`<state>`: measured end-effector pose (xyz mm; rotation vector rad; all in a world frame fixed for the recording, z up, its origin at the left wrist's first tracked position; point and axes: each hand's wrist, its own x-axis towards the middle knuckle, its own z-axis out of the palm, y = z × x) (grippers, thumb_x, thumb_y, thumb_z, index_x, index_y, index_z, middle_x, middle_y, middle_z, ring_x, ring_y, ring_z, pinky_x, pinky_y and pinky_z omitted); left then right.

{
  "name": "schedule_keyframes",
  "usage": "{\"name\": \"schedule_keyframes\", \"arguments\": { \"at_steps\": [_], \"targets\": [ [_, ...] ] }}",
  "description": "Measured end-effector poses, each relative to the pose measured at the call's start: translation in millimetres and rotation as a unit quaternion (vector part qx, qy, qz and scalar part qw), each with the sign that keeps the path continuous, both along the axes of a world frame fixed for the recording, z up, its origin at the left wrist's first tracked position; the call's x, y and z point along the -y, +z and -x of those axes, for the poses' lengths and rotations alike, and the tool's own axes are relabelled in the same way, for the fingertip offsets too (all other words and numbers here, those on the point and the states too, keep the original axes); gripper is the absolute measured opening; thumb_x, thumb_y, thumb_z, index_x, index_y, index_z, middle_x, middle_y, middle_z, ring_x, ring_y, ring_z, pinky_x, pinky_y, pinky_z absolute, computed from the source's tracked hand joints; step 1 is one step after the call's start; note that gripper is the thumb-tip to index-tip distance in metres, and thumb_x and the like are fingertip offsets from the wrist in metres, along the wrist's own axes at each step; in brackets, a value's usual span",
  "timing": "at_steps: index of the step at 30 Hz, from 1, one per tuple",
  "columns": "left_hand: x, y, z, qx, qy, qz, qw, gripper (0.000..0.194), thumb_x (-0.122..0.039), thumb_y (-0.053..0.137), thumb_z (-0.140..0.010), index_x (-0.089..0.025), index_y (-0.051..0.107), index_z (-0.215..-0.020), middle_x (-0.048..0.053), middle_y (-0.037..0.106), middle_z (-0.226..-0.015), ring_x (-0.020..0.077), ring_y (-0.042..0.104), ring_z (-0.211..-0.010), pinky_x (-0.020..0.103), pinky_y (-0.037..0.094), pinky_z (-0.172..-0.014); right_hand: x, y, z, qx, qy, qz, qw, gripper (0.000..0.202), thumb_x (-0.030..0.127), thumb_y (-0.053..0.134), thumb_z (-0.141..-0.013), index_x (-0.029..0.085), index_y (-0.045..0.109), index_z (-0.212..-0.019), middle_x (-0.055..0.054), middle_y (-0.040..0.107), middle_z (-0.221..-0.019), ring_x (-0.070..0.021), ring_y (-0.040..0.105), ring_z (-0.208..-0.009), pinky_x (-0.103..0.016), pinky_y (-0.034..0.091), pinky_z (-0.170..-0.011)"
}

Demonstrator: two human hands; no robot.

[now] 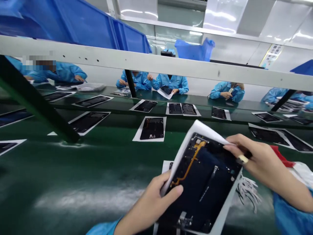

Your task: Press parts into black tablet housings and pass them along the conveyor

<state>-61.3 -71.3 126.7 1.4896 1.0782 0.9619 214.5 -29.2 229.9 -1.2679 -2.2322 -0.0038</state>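
Note:
A black tablet housing (202, 182) with an orange flex cable (193, 160) along one side is held up, tilted, over the green bench. A white paper sheet (189, 137) lies against its back and sticks out past the edges. My left hand (158, 195) grips the left edge of housing and paper, thumb on the inner face. At the upper right corner, my right hand (244, 153) pinches the edge between thumb and fingers; a pale band circles one finger. Beneath the housing, part of another white sheet (166, 165) shows; the rest is hidden.
Several similar housings on paper, one being a housing (153, 128) ahead, lie across the green bench (110, 169). White strips (248, 189) lie at right, near a red item (281, 156). A white beam (156, 62) with dark posts crosses ahead; blue bins (80, 26) and people in blue are beyond.

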Motion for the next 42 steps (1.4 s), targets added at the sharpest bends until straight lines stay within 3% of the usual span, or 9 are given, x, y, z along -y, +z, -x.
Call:
{"name": "schedule_keyframes", "arguments": {
  "at_steps": [3,6,12,17,21,26,31,36,42],
  "targets": [
    [32,-33.8,-7,0.026,0.077,0.088,0.993,0.05,-0.046,0.065,-0.082,-0.02,0.062,-0.124,0.009,0.066,-0.123,0.0298,0.06,-0.117,0.037,0.049,-0.099,4,-14.3,3,-0.049,-0.013,-0.042,0.998,0.026,0.042,0.052,-0.094,0.024,0.064,-0.109,-0.005,0.066,-0.099,-0.0185,0.064,-0.084,-0.029,0.05,-0.072],
    [52,-70.4,-13,0.043,0.14,0.165,0.975,0.058,-0.056,0.064,-0.079,-0.018,0.062,-0.122,0.01,0.067,-0.122,0.0305,0.058,-0.119,0.037,0.049,-0.099,13,-40.6,-4,-0.094,-0.079,-0.034,0.992,0.029,0.045,0.054,-0.093,0.023,0.068,-0.106,-0.006,0.063,-0.091,-0.0182,0.062,-0.076,-0.03,0.049,-0.064],
    [65,-110.1,-10,-0.044,0.194,0.204,0.958,0.064,-0.057,0.063,-0.079,-0.018,0.055,-0.13,0.011,0.064,-0.127,0.0287,0.06,-0.118,0.033,0.049,-0.095,61,-107.6,-23,-0.18,-0.085,0.132,0.971,0.03,0.043,0.049,-0.095,0.025,0.073,-0.089,-0.005,0.056,-0.078,-0.0175,0.058,-0.069,-0.027,0.047,-0.055],
    [71,-106.6,6,-0.311,0.206,0.098,0.923,0.056,-0.052,0.056,-0.085,-0.029,0.053,-0.136,0.002,0.074,-0.079,0.0257,0.069,-0.069,0.026,0.047,-0.054,89,-140.8,-14,-0.286,-0.029,0.262,0.921,0.044,0.043,0.032,-0.101,0.027,0.072,-0.095,-0.007,0.06,-0.102,-0.02,0.061,-0.091,-0.03,0.051,-0.075],
    [58,-92.0,8,-0.458,0.251,-0.142,0.841,0.035,-0.047,0.054,-0.087,-0.029,0.071,-0.113,0.001,0.064,-0.057,0.0193,0.053,-0.047,0.027,0.038,-0.051,73,-173.4,0,-0.386,-0.019,0.336,0.859,0.046,0.046,0.031,-0.101,0.021,0.067,-0.086,-0.003,0.057,-0.075,-0.0151,0.058,-0.064,-0.028,0.05,-0.063],
    [11,-87.3,-27,-0.376,0.127,-0.217,0.892,0.027,-0.038,0.055,-0.092,-0.025,0.069,-0.11,0.005,0.072,-0.086,0.0205,0.066,-0.074,0.028,0.049,-0.073,47,-215.7,12,-0.403,-0.054,0.369,0.836,0.026,0.046,0.057,-0.09,0.02,0.061,-0.09,-0.003,0.064,-0.081,-0.0179,0.064,-0.076,-0.029,0.053,-0.069],
    [-22,-102.6,-62,-0.337,-0.024,-0.219,0.915,0.026,-0.031,0.054,-0.094,-0.024,0.065,-0.117,0.006,0.069,-0.103,0.023,0.065,-0.094,0.034,0.05,-0.084,41,-231.9,14,-0.425,-0.059,0.343,0.836,0.018,0.037,0.065,-0.086,0.02,0.064,-0.079,-0.003,0.066,-0.081,-0.0175,0.064,-0.078,-0.027,0.052,-0.07],
    [-27,-112.9,-66,-0.3,-0.041,-0.238,0.923,0.02,-0.026,0.05,-0.097,-0.02,0.068,-0.09,0.003,0.068,-0.086,0.0186,0.062,-0.078,0.032,0.049,-0.072,38,-231.6,16,-0.446,-0.056,0.34,0.826,0.012,0.03,0.068,-0.084,0.02,0.066,-0.078,-0.002,0.067,-0.077,-0.0154,0.065,-0.073,-0.024,0.053,-0.066],
    [-25,-114.8,-63,-0.288,-0.015,-0.175,0.941,0.009,-0.02,0.058,-0.092,-0.019,0.066,-0.088,0.002,0.064,-0.084,0.0178,0.059,-0.079,0.031,0.045,-0.072,40,-227.0,17,-0.465,-0.068,0.339,0.815,0.009,0.027,0.07,-0.082,0.022,0.067,-0.075,-0.001,0.069,-0.075,-0.0147,0.067,-0.072,-0.021,0.055,-0.065]
  ]
}}
